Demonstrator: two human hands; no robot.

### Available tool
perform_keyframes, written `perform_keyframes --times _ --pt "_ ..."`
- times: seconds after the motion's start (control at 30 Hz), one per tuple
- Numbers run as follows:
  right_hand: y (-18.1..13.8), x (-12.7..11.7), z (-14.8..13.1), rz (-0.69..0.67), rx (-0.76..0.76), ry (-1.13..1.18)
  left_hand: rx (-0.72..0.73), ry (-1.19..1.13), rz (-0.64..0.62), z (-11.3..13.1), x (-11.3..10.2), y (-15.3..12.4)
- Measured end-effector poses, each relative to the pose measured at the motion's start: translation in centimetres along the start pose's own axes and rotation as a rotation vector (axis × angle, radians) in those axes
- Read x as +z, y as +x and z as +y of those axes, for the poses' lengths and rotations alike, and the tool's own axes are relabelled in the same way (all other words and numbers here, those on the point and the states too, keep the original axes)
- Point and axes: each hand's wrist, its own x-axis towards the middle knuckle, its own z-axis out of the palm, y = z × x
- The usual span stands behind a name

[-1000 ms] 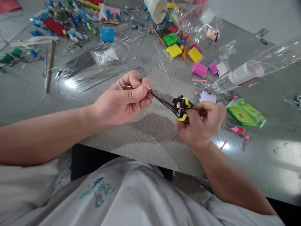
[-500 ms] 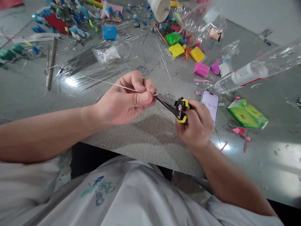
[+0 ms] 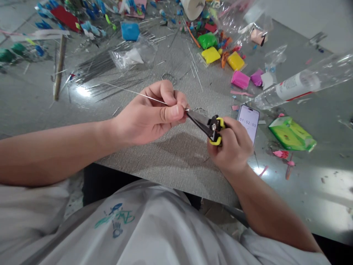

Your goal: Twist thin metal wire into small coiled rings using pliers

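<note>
Between the thumb and fingers of my left hand (image 3: 157,112) a thin metal wire (image 3: 132,91) is pinched, its long end running out to the upper left. My right hand (image 3: 233,145) is wrapped round a pair of long-nose pliers (image 3: 202,122) with black jaws and yellow-edged handles. The plier tips meet the wire's short end just beyond my left fingertips. Whether the jaws clamp the wire or only touch it is too small to tell. Small rings of twisted wire (image 3: 168,78) lie on the table behind my hands, one partly hidden by the pliers.
Loose straight wires (image 3: 96,66) lie at the back left beside a wooden stick (image 3: 59,70). Coloured clay packs (image 3: 211,55) are scattered at the back. To the right are a phone (image 3: 248,121) showing a timer, a clear plastic bottle (image 3: 299,86) on its side and a green packet (image 3: 292,134).
Both hands, with wire and pliers, keep nearly the same pose. The whole view has shifted slightly, and the phone's timer has advanced by one second.
</note>
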Motion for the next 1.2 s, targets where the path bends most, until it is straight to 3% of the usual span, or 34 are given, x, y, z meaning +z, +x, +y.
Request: perform_keyframes --times 0.17,0.5,0.67,0.87,1.2 --pt "0.0 0.0 0.0 0.006 0.001 -0.006 -0.076 0.03 0.084 0.2 -0.5 0.3" --pt "0.0 0.3 0.0 0.049 0.021 -0.006 0.005 -0.03 -0.126 0.2 0.1 -0.4" --pt "0.2 0.2 -0.6 0.134 0.046 -0.103 -0.015 -0.052 -0.124 0.4 0.4 -0.7" --pt "0.5 -0.1 -0.8 0.095 0.04 -0.136 -0.102 0.02 -0.039 0.6 -0.6 -0.2" --pt "0.0 0.0 0.1 -0.08 0.031 -0.104 0.03 0.044 -0.13 0.0 -1.3 -0.4"
